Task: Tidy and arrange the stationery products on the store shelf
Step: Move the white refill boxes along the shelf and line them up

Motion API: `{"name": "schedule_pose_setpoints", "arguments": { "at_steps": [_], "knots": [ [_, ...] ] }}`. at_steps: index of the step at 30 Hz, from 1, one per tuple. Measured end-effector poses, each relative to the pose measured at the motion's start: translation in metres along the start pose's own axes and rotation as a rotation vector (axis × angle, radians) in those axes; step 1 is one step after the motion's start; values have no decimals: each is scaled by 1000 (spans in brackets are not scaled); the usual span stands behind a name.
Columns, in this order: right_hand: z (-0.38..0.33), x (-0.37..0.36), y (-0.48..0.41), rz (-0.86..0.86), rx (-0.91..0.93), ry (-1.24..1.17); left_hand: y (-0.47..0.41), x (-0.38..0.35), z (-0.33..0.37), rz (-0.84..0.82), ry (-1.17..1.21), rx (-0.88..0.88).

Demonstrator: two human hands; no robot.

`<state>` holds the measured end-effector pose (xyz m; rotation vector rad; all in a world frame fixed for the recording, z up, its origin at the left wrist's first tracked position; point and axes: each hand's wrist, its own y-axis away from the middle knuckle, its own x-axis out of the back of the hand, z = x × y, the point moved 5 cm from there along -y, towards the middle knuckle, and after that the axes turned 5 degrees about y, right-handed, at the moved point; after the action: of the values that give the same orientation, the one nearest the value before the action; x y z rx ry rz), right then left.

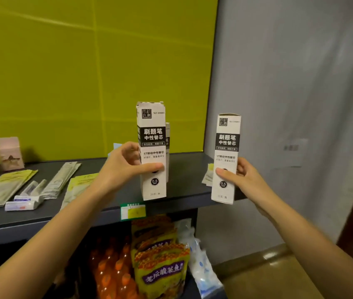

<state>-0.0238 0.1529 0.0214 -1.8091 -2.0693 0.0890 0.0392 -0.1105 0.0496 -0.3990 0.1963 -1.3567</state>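
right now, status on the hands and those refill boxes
Left hand gripping upright refill box on shelf. Right hand holding second box off the shelf's right end. Third box behind first.

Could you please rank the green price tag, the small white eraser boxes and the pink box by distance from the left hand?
From the left hand:
1. Green price tag, on the shelf edge just below it.
2. Small white eraser boxes, lying to its left.
3. Pink box, standing at the far left, by the back panel.

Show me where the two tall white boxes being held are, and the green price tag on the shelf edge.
Left-hand box (pixel 152 134), head camera view, on its black label band.
Right-hand box (pixel 227 141), head camera view, on its black label band.
Green price tag (pixel 133 211), head camera view, on its yellow middle patch.
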Motion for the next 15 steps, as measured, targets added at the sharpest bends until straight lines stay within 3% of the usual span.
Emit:
{"name": "schedule_pose_setpoints", "arguments": {
  "at_steps": [7, 15],
  "knots": [
    [9, -43, -78, -149, 64, -48, -27, 30, -15, 180, -143, 21],
    [35, -70, -135, -242, 47, 161, -61, 40, -52, 250, -240, 82]
  ]
}}
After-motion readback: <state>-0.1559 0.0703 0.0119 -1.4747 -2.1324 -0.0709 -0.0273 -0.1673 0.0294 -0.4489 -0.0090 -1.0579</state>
